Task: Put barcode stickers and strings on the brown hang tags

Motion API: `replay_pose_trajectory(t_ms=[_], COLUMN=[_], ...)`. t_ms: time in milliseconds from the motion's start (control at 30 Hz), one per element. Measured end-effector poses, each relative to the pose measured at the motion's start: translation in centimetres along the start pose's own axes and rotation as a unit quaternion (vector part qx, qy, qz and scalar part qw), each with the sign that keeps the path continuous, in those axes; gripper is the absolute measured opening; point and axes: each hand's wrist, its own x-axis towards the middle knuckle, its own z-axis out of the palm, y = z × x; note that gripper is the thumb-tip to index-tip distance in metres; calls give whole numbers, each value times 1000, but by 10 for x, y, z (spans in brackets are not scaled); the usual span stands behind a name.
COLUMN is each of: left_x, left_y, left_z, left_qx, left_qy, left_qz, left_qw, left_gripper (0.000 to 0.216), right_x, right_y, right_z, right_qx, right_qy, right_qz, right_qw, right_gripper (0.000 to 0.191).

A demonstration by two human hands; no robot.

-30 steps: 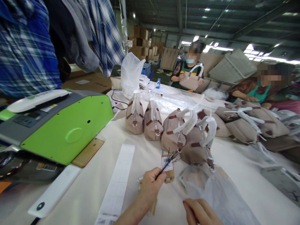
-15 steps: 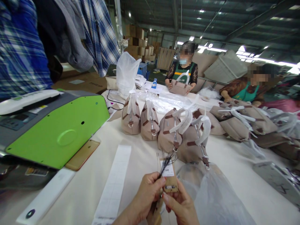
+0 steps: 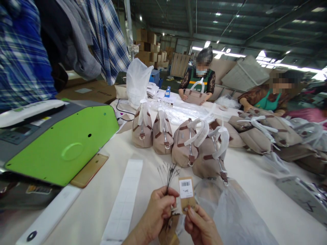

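Note:
Low in the centre, my left hand [image 3: 160, 209] is closed around a bunch of thin black tag strings [image 3: 168, 175], whose loose ends fan out upward. Brown tags [image 3: 170, 229] hang below that hand, partly hidden by it. My right hand [image 3: 201, 224] pinches a brown cardboard hang tag [image 3: 187, 194] by its lower end. This tag bears a white barcode label and stands apart from the string bunch. Just beyond my hands, several beige handbags [image 3: 184, 144] with brown trim and wrapped handles stand in a row.
On the left are a green and grey machine [image 3: 68, 143], a gold phone [image 3: 89, 170] and a strip of white labels [image 3: 125, 200]. A clear plastic bag [image 3: 237, 211] lies at right. Across the table [image 3: 150, 170], a co-worker [image 3: 198, 80] holds a handbag; another person [image 3: 270, 98] leans over more bags.
My right hand has drawn the labelled tag slightly right, away from the strings. The strings in my left hand have tipped left and spread out.

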Motion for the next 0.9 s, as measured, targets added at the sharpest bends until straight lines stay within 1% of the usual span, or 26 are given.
replay_pose_trajectory(t_ms=[67, 167, 267, 400, 533, 633, 800, 867, 900], left_x=[1, -1, -5, -7, -6, -5, -3, -2, -1], left_y=[3, 6, 6, 4, 1, -3, -7, -5, -3], left_z=[0, 6, 16, 24, 22, 22, 21, 19, 17], left_qx=[-22, -31, -32, -45, -48, -47, -36, -26, -19], left_qy=[-3, -25, -35, -15, -4, 5, 31, 47, 57], left_qz=[-25, -70, -86, -71, -61, -53, -31, -10, 4], left_qw=[999, 997, 995, 996, 997, 998, 998, 998, 998], left_gripper=[27, 31, 35, 35, 35, 39, 46, 46, 45], right_x=[-2, -3, -2, 2, 6, 8, 10, 10, 9], right_y=[0, 3, 6, 12, 18, 22, 25, 26, 26], right_z=[1, 2, 2, -3, -10, -13, -12, -14, -16], right_qx=[30, 58, 74, 91, 105, 112, 120, 99, 63], right_qy=[-23, -51, -68, -79, -81, -82, -73, -64, -43], right_qz=[26, 60, 79, 94, 108, 116, 106, 105, 91], right_qw=[999, 995, 992, 988, 985, 983, 984, 987, 993], right_gripper=[40, 40, 39, 37, 37, 39, 35, 40, 43])
